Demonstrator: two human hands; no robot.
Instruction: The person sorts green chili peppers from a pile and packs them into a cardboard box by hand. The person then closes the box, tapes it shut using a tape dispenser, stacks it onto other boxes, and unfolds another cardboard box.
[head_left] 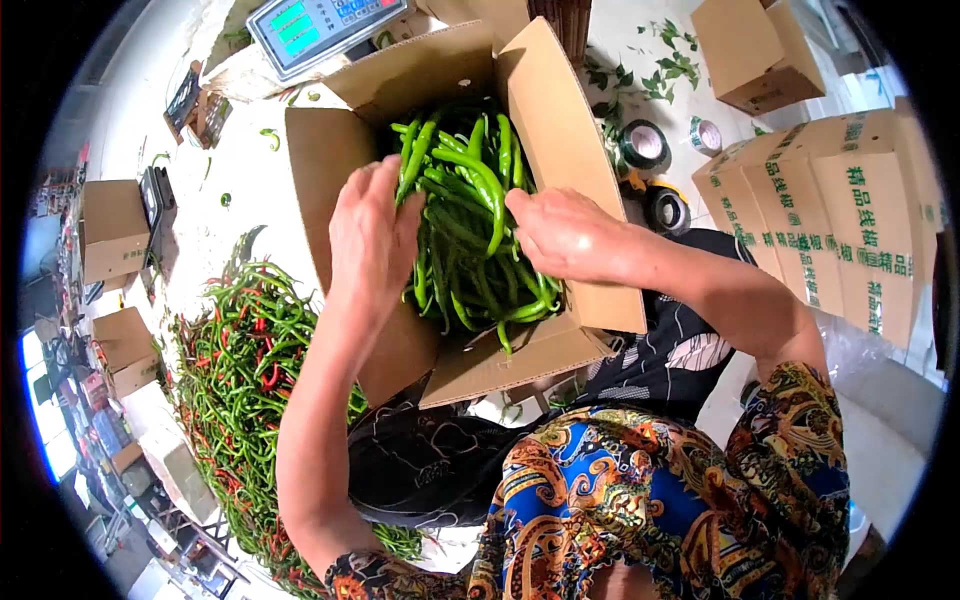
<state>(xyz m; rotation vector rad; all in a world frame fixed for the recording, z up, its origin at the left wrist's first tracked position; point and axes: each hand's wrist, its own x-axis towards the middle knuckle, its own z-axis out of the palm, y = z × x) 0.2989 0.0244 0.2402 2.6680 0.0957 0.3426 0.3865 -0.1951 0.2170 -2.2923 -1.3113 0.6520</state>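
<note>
While smooth, slender green peppers (465, 185) lie heaped inside the stiff cardboard box (560, 140), the left hand (374, 228) and right hand (568, 236) curl close, hiding whether either grip holds any.

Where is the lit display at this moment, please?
In the head view, the lit display is at the top edge, left of centre, just beyond the open box of green peppers, farther off than the left hand.

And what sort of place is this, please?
Probably a produce packing area: an open carton of green peppers, a large heap of green and red ones beside it, and a digital scale near the carton.
</note>
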